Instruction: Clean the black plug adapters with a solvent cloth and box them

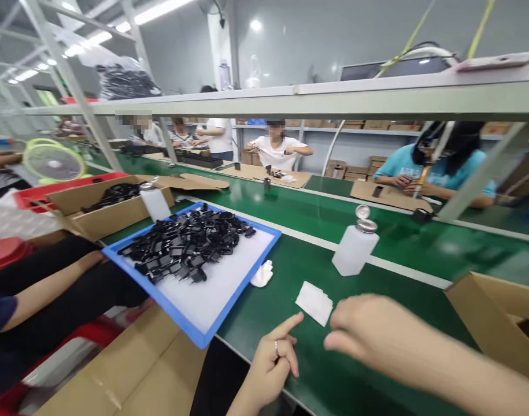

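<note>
Works at a green surface (307, 248) beneath a shelf (290, 103), opposite other people (276, 151), with a blue-rimmed tray (227, 277) of black plugs (195, 240) leftward. Holds the left hand (270, 364) empty, with index finger straight toward folded white cloths (314, 303) just ahead, others curled. Angles the right hand (368, 329), blurred, beside the cloths; cannot tell whether closed or gripping.

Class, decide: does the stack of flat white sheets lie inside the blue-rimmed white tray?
No, the stack of flat white sheets lies on the green work surface, outside the blue-rimmed white tray.
</note>
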`<action>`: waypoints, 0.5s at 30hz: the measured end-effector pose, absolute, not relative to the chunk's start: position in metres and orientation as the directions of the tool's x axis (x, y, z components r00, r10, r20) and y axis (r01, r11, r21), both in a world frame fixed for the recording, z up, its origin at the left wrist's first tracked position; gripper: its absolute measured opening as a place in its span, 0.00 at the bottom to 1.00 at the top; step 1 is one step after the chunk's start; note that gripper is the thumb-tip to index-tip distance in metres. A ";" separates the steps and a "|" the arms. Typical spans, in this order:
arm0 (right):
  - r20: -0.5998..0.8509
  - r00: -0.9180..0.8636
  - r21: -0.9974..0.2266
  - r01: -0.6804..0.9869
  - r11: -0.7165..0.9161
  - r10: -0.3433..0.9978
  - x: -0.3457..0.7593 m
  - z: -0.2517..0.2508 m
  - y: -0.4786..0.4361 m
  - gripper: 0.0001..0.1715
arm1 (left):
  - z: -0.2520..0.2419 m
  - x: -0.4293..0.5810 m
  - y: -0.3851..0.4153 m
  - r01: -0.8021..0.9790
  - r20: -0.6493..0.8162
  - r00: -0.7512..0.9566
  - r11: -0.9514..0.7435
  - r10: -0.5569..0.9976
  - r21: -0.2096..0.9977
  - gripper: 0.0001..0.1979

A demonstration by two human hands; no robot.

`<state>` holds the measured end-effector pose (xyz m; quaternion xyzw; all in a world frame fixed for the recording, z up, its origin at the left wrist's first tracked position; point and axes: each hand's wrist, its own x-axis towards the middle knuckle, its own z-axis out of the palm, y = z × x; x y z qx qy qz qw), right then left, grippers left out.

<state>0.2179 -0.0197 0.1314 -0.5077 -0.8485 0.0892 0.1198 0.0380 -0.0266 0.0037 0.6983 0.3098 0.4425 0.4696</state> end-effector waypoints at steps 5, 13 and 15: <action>-0.183 -0.570 -0.634 0.691 0.347 0.801 0.145 0.060 -0.009 0.32 | -0.005 0.038 -0.037 0.098 0.387 0.416 -0.464 0.823 0.880 0.11; -0.163 -0.576 -0.876 0.457 0.151 0.801 0.155 0.010 0.021 0.36 | -0.032 0.046 -0.027 0.129 -0.079 0.291 0.043 0.953 0.991 0.26; -0.129 -0.616 -0.881 0.431 0.195 0.777 0.158 0.008 0.018 0.37 | -0.033 0.042 -0.027 0.047 -0.080 0.280 0.069 0.957 0.996 0.23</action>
